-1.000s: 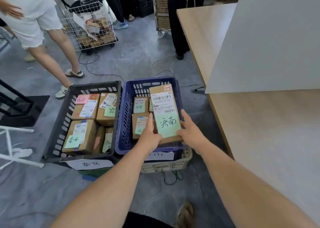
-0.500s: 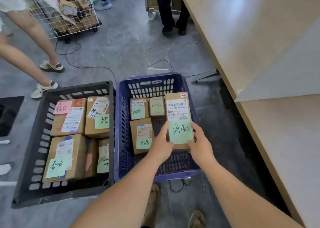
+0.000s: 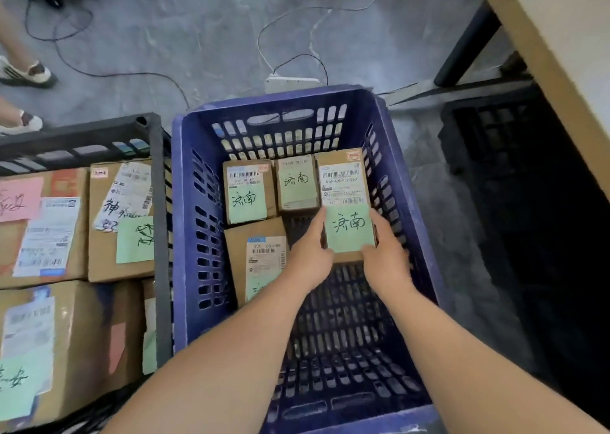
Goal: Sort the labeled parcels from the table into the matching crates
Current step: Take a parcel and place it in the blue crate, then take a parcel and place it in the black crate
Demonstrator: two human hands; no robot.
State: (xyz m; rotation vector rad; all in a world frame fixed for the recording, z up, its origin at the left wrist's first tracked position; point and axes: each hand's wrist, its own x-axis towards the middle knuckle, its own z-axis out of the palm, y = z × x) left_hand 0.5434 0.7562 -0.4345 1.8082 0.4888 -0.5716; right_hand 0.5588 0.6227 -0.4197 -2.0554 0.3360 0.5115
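I observe the cardboard parcel [image 3: 343,186], green note uppermost, inside the blue crate [image 3: 280,103] at its far right corner, just beside a smaller parcel [image 3: 297,182] along the far wall. My left hand [image 3: 310,255] and right hand [image 3: 384,262] grip its near end, thumbs pressed along either side edge; the fingers underneath are hidden. A black crate [image 3: 158,235] adjoins at left.

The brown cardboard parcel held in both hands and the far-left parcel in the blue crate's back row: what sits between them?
One smaller brown cardboard parcel bearing a green handwritten note, seen in the head view, beside the held parcel.
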